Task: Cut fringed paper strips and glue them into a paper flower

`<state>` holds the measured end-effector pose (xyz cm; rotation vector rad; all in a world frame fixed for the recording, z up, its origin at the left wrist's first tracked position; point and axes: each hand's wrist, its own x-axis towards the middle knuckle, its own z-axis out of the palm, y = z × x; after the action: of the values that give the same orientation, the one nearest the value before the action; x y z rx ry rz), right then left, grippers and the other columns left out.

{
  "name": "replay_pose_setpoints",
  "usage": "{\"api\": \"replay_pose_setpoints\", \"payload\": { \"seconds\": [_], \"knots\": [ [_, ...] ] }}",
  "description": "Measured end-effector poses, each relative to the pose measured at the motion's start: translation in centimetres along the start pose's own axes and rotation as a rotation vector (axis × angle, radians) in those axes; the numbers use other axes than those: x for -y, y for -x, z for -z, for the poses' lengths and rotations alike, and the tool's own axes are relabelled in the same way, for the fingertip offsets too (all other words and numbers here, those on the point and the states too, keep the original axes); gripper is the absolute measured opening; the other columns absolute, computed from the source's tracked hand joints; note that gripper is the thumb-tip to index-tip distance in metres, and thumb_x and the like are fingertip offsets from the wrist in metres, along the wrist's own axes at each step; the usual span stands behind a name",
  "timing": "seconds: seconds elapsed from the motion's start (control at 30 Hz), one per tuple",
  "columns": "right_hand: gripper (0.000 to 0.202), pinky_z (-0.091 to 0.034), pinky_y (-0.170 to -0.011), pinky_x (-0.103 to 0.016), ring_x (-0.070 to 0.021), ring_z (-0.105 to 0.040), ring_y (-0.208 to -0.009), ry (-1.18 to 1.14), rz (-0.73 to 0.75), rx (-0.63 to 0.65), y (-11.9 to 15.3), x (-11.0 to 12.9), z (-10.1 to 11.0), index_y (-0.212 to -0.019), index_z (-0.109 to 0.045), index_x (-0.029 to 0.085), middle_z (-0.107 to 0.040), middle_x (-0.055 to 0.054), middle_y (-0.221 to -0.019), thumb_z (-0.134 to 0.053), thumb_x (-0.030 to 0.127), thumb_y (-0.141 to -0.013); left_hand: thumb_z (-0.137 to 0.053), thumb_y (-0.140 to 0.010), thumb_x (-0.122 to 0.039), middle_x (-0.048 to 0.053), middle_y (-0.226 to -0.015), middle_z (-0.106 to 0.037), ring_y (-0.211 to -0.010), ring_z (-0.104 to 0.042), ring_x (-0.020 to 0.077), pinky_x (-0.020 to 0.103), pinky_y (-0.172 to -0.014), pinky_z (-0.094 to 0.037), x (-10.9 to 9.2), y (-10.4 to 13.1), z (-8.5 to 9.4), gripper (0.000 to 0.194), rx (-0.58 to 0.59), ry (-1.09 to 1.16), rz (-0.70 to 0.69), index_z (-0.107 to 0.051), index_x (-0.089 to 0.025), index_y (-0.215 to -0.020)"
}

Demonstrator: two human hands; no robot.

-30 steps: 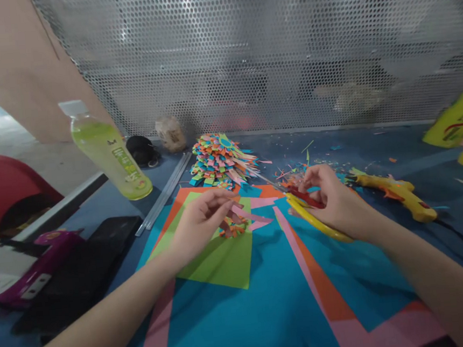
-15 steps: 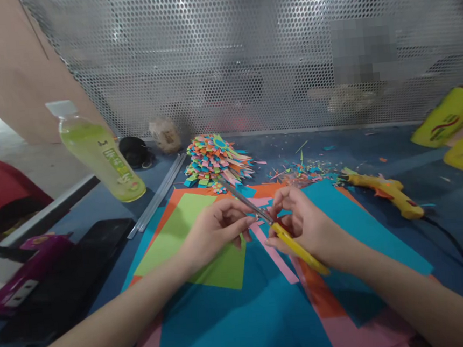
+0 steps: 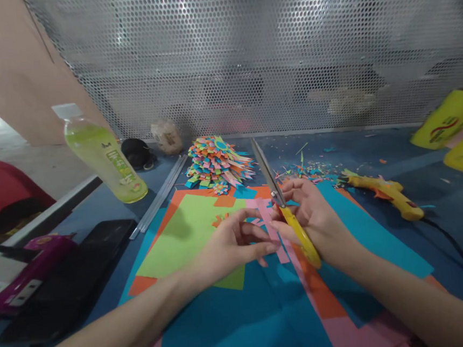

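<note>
Yellow-handled scissors (image 3: pixel 297 232) are gripped in my right hand (image 3: pixel 314 215), the metal blades pointing up and away over the table. To their left, my left hand (image 3: pixel 237 240) has its thumb and fingers pinched at a pink paper strip (image 3: pixel 265 208). The strip hangs between the two hands, above blue paper. Small pink cut pieces (image 3: pixel 257 222) lie just behind my left fingers. Next to them on the green sheet (image 3: pixel 173 243) sits a small orange paper cutout (image 3: pixel 219 220), partly hidden by my left hand.
A colourful fringed paper bundle (image 3: pixel 218 164) stands behind the sheets, paper scraps (image 3: pixel 316 171) beside it. A yellow glue gun (image 3: pixel 387 195) lies right. Clear sticks (image 3: pixel 158 196), a drink bottle (image 3: pixel 104 157) and a black phone-like slab (image 3: pixel 74 279) are left. A perforated metal panel (image 3: pixel 237 49) closes the back.
The scissors have swung more upright, away from my left hand. My left hand has moved right and nearer, and the pink strip has turned steeper. The orange cutout has come into view.
</note>
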<state>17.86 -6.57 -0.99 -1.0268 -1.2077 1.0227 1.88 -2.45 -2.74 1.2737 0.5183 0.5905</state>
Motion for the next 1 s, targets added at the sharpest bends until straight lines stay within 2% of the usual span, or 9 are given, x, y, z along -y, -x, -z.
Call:
{"api": "replay_pose_setpoints", "payload": {
  "seconds": [0.1,0.23,0.37,0.47,0.57,0.67,0.8,0.87,1.0],
  "knots": [
    [0.046,-0.046,-0.053,-0.021,-0.0083,-0.057,-0.063,-0.025,-0.015,-0.007,0.0,-0.4,-0.1,-0.087,-0.034,0.025,-0.046,0.004,-0.086,-0.071,0.021,-0.059,-0.072,-0.067,-0.016,-0.002,-0.067,-0.065,-0.053,-0.060,0.0084,0.020,-0.051,-0.050,0.1,0.0,-0.1,0.040,-0.091,-0.009,-0.034,-0.048,-0.016,-0.099],
    [0.046,-0.046,-0.053,-0.020,-0.0074,-0.056,-0.063,-0.032,0.018,0.019,0.2,-0.9,-0.1,-0.088,-0.035,0.026,-0.046,0.005,-0.086,-0.072,0.021,-0.061,-0.071,-0.065,-0.016,-0.003,-0.066,-0.060,-0.055,-0.057,0.0070,0.018,-0.051,-0.047,-0.7,0.1,0.1,0.026,-0.206,-0.069,-0.070,-0.054,-0.014,-0.085],
    [0.051,-0.047,-0.053,-0.020,-0.0077,-0.054,-0.063,0.051,0.029,0.005,0.0,-0.9,0.5,-0.091,-0.036,0.026,-0.045,0.003,-0.089,-0.075,0.022,-0.059,-0.064,-0.072,-0.022,-0.002,-0.066,-0.059,-0.056,-0.056,0.0071,0.020,-0.056,-0.047,-1.6,0.5,0.5,0.011,-0.291,-0.176,-0.074,-0.058,-0.013,-0.075],
    [0.049,-0.049,-0.058,-0.022,-0.0084,-0.054,-0.066,0.168,0.083,-0.004,-0.4,-0.6,1.5,-0.095,-0.036,0.026,-0.042,0.002,-0.091,-0.072,0.024,-0.062,-0.059,-0.077,-0.026,0.000,-0.074,-0.062,-0.063,-0.059,0.0094,0.022,-0.059,-0.049,-2.0,0.7,1.0,0.012,-0.347,-0.143,-0.075,-0.057,-0.014,-0.078],
    [0.048,-0.051,-0.061,-0.024,-0.0111,-0.055,-0.072,0.341,0.070,0.081,-0.7,-0.7,2.6,-0.102,-0.035,0.028,-0.040,0.001,-0.092,-0.069,0.028,-0.068,-0.056,-0.079,-0.027,0.001,-0.078,-0.062,-0.072,-0.061,0.0125,0.024,-0.062,-0.050,-2.2,0.7,1.5,0.012,-0.408,-0.102,-0.107,-0.056,-0.015,-0.079],
    [0.048,-0.051,-0.067,-0.028,-0.0157,-0.055,-0.082,0.502,0.081,0.091,-0.8,-0.7,3.4,-0.107,-0.034,0.027,-0.040,-0.003,-0.099,-0.066,0.033,-0.071,-0.059,-0.077,-0.026,-0.002,-0.070,-0.058,-0.065,-0.059,0.0106,0.022,-0.059,-0.049,-2.3,0.8,2.1,0.011,-0.489,-0.136,-0.180,-0.055,-0.016,-0.075],
    [0.054,-0.050,-0.069,-0.032,-0.0188,-0.055,-0.082,0.675,0.092,0.118,-0.7,-0.1,3.5,-0.113,-0.033,0.024,-0.042,-0.006,-0.100,-0.065,0.036,-0.071,-0.061,-0.074,-0.026,-0.004,-0.066,-0.052,-0.057,-0.051,0.0076,0.021,-0.055,-0.047,-2.4,0.8,2.7,0.011,-0.591,-0.179,-0.228,-0.056,-0.016,-0.073],
    [0.056,-0.049,-0.067,-0.032,-0.0198,-0.056,-0.082,0.729,0.074,0.159,-0.6,0.3,3.5,-0.114,-0.032,0.023,-0.043,-0.005,-0.096,-0.064,0.037,-0.070,-0.058,-0.076,-0.025,-0.004,-0.063,-0.051,-0.055,-0.050,0.0074,0.020,-0.054,-0.045,-2.6,0.9,2.7,0.011,-0.594,-0.232,-0.236,-0.055,-0.015,-0.072],
    [0.056,-0.049,-0.066,-0.031,-0.0193,-0.056,-0.081,0.797,0.060,0.206,-0.4,0.6,3.4,-0.116,-0.033,0.024,-0.044,-0.003,-0.092,-0.064,0.035,-0.071,-0.054,-0.081,-0.026,-0.004,-0.058,-0.051,-0.051,-0.048,0.0072,0.020,-0.051,-0.040,-3.0,1.2,2.3,0.016,-0.517,-0.451,-0.225,-0.054,-0.015,-0.070]
  ]
}}
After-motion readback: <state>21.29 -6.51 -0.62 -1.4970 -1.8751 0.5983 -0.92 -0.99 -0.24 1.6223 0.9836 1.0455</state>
